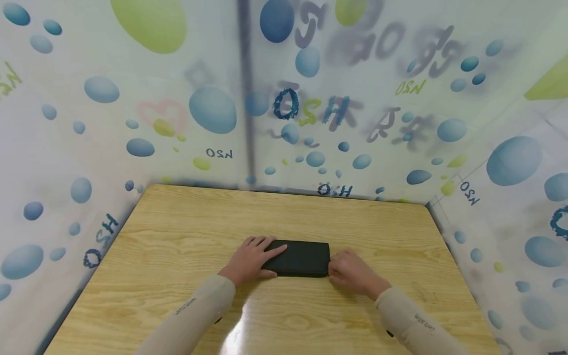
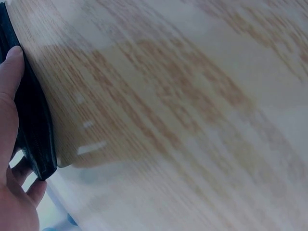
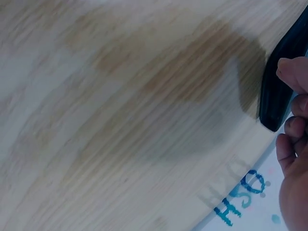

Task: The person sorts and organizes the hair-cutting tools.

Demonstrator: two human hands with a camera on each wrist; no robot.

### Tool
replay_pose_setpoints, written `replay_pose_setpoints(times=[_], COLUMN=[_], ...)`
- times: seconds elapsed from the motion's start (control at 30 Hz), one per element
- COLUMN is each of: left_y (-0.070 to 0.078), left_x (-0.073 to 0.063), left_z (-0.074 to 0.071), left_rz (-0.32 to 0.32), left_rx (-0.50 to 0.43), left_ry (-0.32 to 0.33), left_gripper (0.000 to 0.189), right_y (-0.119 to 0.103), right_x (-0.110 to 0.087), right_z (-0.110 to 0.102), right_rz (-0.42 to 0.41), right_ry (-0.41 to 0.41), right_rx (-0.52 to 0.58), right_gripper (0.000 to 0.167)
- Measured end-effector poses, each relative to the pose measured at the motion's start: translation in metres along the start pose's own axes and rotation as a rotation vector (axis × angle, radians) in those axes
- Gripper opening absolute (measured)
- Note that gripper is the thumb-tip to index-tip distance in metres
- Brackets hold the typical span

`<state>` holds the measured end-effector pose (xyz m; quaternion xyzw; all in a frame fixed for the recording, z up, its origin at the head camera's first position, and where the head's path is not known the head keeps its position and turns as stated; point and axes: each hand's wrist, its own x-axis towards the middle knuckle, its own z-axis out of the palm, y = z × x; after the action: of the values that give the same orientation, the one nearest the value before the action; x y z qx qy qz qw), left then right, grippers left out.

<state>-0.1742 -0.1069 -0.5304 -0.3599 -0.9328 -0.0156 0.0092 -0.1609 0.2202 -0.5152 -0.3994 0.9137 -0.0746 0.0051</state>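
Note:
A flat black zippered case [image 1: 303, 259] lies on the wooden table, long side facing me. My left hand [image 1: 249, 260] holds its left end, with some fingers spread over the top and the thumb along the near edge. In the left wrist view, a zipper runs along the side of the case [image 2: 36, 125], near the left fingertips. At the right end, my right hand [image 1: 354, 272] is curled, with thumb and forefinger pinching at the corner. The right wrist view shows that thumb against the edge of the case [image 3: 276, 96]; a zipper pull cannot be made out.
The light wood table [image 1: 199, 212] reaches back to a pale wall [image 1: 177, 143] printed with blue and green drops and lettering. Similar panels stand at the left and right sides. Glare falls on the near part of the tabletop.

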Motion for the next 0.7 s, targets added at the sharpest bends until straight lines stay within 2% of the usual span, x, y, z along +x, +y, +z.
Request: replay_pose_setpoints(times=[0.37, 0.7], left_y=[0.000, -0.001], left_x=[0.000, 0.001], left_z=[0.001, 0.004], left_rz=[0.005, -0.001], left_rx=[0.007, 0.024], left_ry=[0.017, 0.004], left_gripper=[0.076, 0.076], right_y=[-0.011, -0.018], right_x=[0.005, 0.011], right_z=[0.001, 0.005], right_rz=[-0.008, -0.058], right_ry=[-0.039, 0.003], right_rx=[-0.032, -0.038], right_gripper=[0.016, 0.018])
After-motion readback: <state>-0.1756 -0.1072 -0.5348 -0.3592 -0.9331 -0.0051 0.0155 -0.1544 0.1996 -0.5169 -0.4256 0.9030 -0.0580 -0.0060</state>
